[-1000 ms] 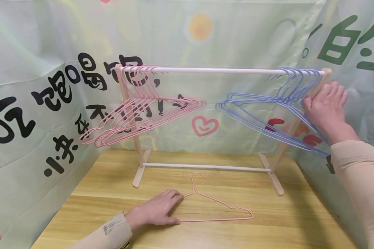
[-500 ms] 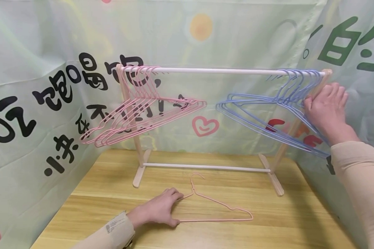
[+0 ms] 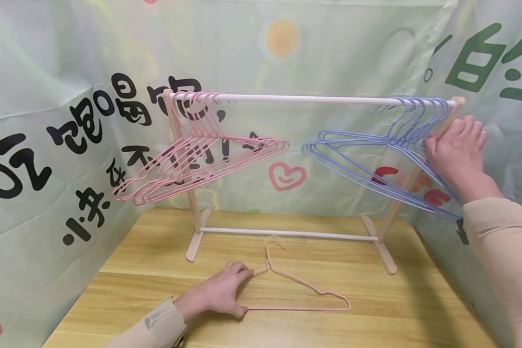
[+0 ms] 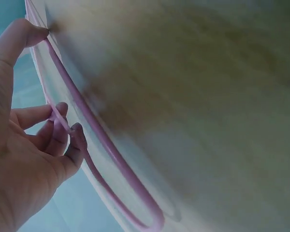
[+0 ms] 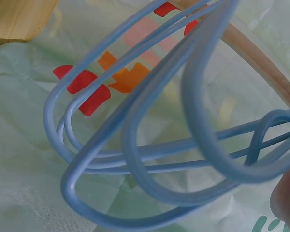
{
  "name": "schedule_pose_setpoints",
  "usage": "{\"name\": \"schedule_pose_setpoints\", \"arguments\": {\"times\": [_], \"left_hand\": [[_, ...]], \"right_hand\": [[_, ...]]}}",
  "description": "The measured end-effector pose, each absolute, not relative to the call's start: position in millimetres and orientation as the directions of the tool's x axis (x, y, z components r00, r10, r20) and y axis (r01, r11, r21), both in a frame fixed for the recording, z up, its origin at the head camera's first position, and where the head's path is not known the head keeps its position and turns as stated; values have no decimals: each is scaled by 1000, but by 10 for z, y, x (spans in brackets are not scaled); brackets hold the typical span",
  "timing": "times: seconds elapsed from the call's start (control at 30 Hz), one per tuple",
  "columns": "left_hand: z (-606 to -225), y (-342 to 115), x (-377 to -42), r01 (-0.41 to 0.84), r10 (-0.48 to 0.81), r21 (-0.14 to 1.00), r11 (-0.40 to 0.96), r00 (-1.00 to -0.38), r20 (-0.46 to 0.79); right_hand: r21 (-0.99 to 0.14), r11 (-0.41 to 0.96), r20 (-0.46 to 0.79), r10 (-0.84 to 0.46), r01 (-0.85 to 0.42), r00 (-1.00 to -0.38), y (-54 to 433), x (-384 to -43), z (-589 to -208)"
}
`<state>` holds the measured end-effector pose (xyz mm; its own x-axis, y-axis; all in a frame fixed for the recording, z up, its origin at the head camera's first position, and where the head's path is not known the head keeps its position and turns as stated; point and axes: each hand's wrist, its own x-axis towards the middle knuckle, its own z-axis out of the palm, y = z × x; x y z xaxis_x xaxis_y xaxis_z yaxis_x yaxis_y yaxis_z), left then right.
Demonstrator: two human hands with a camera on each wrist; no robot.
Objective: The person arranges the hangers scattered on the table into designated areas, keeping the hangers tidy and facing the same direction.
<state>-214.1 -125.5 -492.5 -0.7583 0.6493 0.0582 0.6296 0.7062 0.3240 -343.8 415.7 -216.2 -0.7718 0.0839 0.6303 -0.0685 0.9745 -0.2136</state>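
On the table, a pink wire clothes hanger (image 3: 302,309) has its hook toward the rack. My left hand (image 3: 224,290) holds its left end. In the left wrist view, several fingers (image 4: 77,145) curl at its sloping wire and the thumb touches the thicker bottom bar. At upper right, my right hand (image 3: 458,157) grips the clothes rack's right wooden post (image 3: 389,217), thumb over the post. Right beside it hang several blue hangers (image 3: 398,140). Their looped ends fill the right wrist view, with only a bit of the hand (image 5: 286,198) showing at the edge.
Several pink hangers (image 3: 200,137) hang from the left end of the rack's white top rail (image 3: 304,98). A lower white bar (image 3: 287,234) joins its wooden feet. Printed cloth (image 3: 330,58) closes in the wooden table (image 3: 135,280) behind and at both sides.
The pink hanger on the table has shifted slightly left with my left hand, and its hook end appears raised a little. My right hand stays at the post; the hanging hangers have not moved.
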Motion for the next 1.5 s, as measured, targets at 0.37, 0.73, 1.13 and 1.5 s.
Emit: {"name": "schedule_pose_setpoints", "arguments": {"times": [0.37,0.73,1.13,1.5], "left_hand": [[-4874,-1294,-2116,681,656,292,671,-729,195],[-4620,-1368,-2060,707,651,259,658,-707,277],[-4225,-1514,-2078,744,609,169,647,-637,472],[-3769,-1688,-2189,775,573,21,632,-485,661]], "right_hand": [[-220,973,622,90,-64,-778,4152,-3427,-2164],[-222,972,621,84,-72,-779,4164,-3430,-2164],[-220,973,618,80,-75,-782,4159,-3446,-2175],[-214,974,623,78,-74,-778,4162,-3443,-2168]]}}
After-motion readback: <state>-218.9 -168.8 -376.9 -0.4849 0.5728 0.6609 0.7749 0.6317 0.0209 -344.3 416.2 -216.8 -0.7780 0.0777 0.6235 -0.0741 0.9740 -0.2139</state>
